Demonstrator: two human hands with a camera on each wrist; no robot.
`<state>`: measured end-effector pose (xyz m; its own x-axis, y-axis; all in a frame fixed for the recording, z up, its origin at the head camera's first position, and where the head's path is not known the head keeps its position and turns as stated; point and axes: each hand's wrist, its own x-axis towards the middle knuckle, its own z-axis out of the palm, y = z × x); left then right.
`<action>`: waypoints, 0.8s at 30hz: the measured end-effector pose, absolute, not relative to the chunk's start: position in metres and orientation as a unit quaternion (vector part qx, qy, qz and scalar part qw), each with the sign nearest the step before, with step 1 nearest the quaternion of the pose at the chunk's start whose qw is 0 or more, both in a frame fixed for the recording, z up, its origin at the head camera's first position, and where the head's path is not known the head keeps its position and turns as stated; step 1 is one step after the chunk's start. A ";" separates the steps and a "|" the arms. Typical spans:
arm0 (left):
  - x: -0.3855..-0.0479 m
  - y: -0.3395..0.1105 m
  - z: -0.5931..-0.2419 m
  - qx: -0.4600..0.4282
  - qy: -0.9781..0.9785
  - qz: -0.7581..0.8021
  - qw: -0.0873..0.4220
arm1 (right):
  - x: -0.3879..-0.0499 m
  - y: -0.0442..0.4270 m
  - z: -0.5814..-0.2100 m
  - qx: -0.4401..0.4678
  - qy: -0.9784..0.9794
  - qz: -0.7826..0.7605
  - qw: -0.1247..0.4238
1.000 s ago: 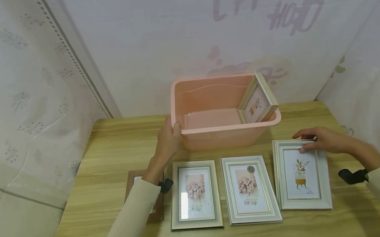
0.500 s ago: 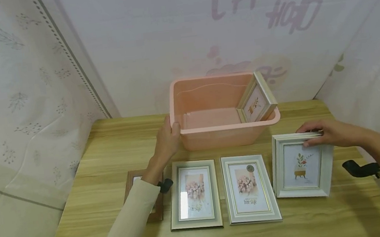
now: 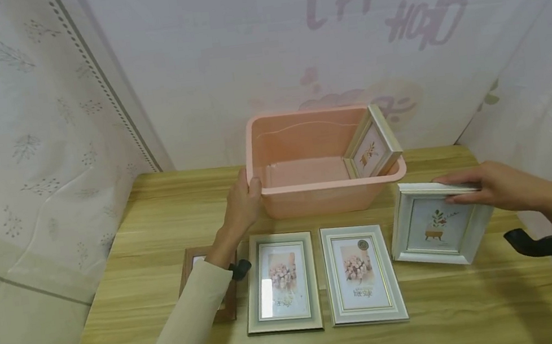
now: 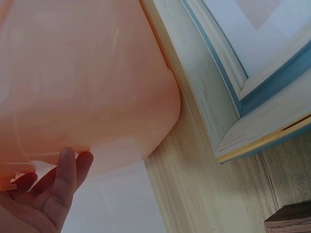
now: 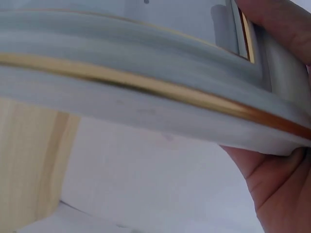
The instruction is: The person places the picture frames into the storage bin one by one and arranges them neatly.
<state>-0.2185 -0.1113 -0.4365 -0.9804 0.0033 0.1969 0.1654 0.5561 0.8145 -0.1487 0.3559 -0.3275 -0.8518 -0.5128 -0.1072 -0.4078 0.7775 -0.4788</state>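
In the head view my left hand (image 3: 242, 203) grips the left front corner of a pink plastic tub (image 3: 330, 200), its thumb at the rim. The left wrist view shows that hand's fingers (image 4: 65, 170) against the tub's outer wall. My right hand (image 3: 513, 187) pinches the top edge of a white picture frame (image 3: 430, 228) with a potted-plant print. This frame is tilted up at the right of the table, its top leaning back. Close up in the right wrist view are its gold-lined border (image 5: 146, 87) and the gripping hand. A pale frame (image 3: 373, 152) leans inside the tub's right end.
Two flower-print frames, one champagne (image 3: 281, 285) and one white (image 3: 361, 276), lie flat in front of the tub. A brown frame (image 3: 228, 302) lies further left, partly under the left forearm. Behind the wooden table (image 3: 164, 219) hangs a printed cloth (image 3: 195, 90).
My right hand has lifted the white picture frame from lying flat, tipping it upright and moving it up and slightly back. My left hand and the tub stay nearly in place.
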 end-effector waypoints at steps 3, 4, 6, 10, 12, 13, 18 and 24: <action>-0.218 -0.111 -0.436 -0.044 -0.879 -0.467 0.087 | -0.146 0.354 -0.320 -0.256 0.932 -0.229 0.112; -0.218 -0.111 -0.435 -0.043 -0.879 -0.466 0.087 | -0.146 0.353 -0.317 -0.262 0.931 -0.230 0.112; -0.218 -0.111 -0.434 -0.041 -0.880 -0.464 0.088 | -0.145 0.351 -0.311 -0.278 0.927 -0.228 0.103; -0.217 -0.110 -0.434 -0.040 -0.879 -0.467 0.086 | -0.145 0.347 -0.301 -0.309 0.924 -0.213 0.075; -0.217 -0.110 -0.434 -0.042 -0.878 -0.469 0.085 | -0.144 0.345 -0.297 -0.317 0.923 -0.209 0.061; -0.217 -0.110 -0.434 -0.043 -0.877 -0.470 0.085 | -0.144 0.345 -0.295 -0.320 0.923 -0.208 0.055; -0.218 -0.111 -0.435 -0.044 -0.880 -0.466 0.086 | -0.143 0.342 -0.288 -0.335 0.919 -0.206 0.022; -0.218 -0.111 -0.436 -0.046 -0.879 -0.466 0.085 | -0.141 0.338 -0.280 -0.352 0.912 -0.212 -0.006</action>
